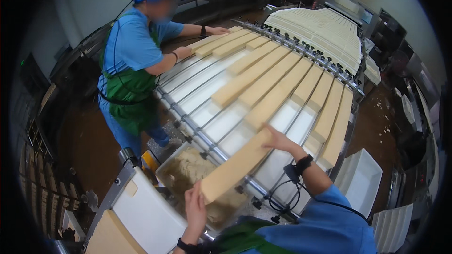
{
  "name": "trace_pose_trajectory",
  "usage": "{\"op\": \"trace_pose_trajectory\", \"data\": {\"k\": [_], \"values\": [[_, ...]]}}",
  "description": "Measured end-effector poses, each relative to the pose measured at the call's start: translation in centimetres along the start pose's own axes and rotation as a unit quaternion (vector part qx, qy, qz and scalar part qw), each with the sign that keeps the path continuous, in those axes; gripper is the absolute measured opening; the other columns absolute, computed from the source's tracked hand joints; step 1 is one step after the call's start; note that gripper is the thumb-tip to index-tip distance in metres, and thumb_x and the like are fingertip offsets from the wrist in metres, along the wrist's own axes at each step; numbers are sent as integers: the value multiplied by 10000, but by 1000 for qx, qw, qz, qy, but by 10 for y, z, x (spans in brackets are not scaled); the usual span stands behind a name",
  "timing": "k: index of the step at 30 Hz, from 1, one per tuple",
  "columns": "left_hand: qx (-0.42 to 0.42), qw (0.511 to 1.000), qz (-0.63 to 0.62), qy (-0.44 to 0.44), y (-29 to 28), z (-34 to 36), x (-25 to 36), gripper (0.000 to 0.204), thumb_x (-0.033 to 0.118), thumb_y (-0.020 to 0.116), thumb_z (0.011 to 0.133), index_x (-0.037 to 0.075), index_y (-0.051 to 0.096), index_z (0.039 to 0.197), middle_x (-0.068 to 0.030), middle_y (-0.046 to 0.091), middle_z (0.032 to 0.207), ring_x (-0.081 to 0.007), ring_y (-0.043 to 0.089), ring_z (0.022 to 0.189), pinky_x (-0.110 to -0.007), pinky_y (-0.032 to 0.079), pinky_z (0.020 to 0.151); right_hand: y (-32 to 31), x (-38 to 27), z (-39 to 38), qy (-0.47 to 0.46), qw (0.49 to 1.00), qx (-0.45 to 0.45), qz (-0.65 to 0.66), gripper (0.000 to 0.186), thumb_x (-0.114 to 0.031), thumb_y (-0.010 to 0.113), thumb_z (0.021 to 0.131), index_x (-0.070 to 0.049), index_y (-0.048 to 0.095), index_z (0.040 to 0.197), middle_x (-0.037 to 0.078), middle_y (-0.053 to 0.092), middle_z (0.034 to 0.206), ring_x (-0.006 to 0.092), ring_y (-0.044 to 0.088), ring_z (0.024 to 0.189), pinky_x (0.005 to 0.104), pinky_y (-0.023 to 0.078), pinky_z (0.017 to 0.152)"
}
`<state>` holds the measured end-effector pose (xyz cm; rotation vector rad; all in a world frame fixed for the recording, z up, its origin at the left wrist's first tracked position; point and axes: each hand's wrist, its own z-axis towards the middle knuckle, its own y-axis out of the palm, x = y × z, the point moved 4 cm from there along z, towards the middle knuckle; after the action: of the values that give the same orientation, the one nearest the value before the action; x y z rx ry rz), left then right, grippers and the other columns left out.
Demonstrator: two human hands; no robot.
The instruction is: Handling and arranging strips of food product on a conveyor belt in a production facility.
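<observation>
A long beige dough strip (235, 167) slants over the near edge of the white, lane-divided conveyor table, one end toward me. My left hand (195, 207) is closed on its near end, fingers pressed along the side. At the far end, my right hand (278, 139) grips the strip, its thumb and fingers around the edge. More dough strips (266, 84) lie in the lanes beyond, parted by thin metal rods. Below the held strip, a bin (162, 171) contains pale, lumpy dough.
Across the table on the left, a co-worker (134, 61) in blue with a green apron has both hands on a strip. A metal bar (207, 143) edges the table. A white tub (360, 176) stands at the right, and a white board (146, 207) at lower left.
</observation>
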<state>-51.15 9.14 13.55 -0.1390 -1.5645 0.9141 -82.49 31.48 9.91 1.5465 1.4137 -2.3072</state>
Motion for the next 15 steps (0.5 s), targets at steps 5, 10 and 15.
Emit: {"op": "trace_pose_trajectory", "data": {"k": [5, 10, 15], "values": [[-28, 997, -17, 72, 91, 63, 43, 639, -76, 436, 777, 103, 340, 1383, -220, 480, 1092, -337, 499, 977, -357, 405, 880, -38, 55, 27, 182, 964, 13, -195, 785, -420, 660, 771, -18, 318, 1351, 299, 423, 1281, 395, 434, 1192, 402, 383, 973], [-153, 901, -397, -81, 155, 115, 51, 671, -56, 488, 830, 72, 203, 1424, -183, 568, 1126, -213, 573, 991, -291, 458, 843, -26, 9, 35, 57, 958, 170, -223, 627, -363, 662, 789, -4, 455, 1259, 237, 541, 1167, 343, 548, 1051, 372, 447, 877], [-22, 874, -474, -102, 75, 78, 4, 596, -1, 476, 899, 75, 194, 1419, -104, 607, 1045, -141, 584, 903, -262, 486, 781, 98, -108, 17, -2, 978, -114, 172, 531, -274, 669, 792, -35, 484, 1228, 162, 610, 1066, 307, 590, 968, 372, 451, 870]]}}
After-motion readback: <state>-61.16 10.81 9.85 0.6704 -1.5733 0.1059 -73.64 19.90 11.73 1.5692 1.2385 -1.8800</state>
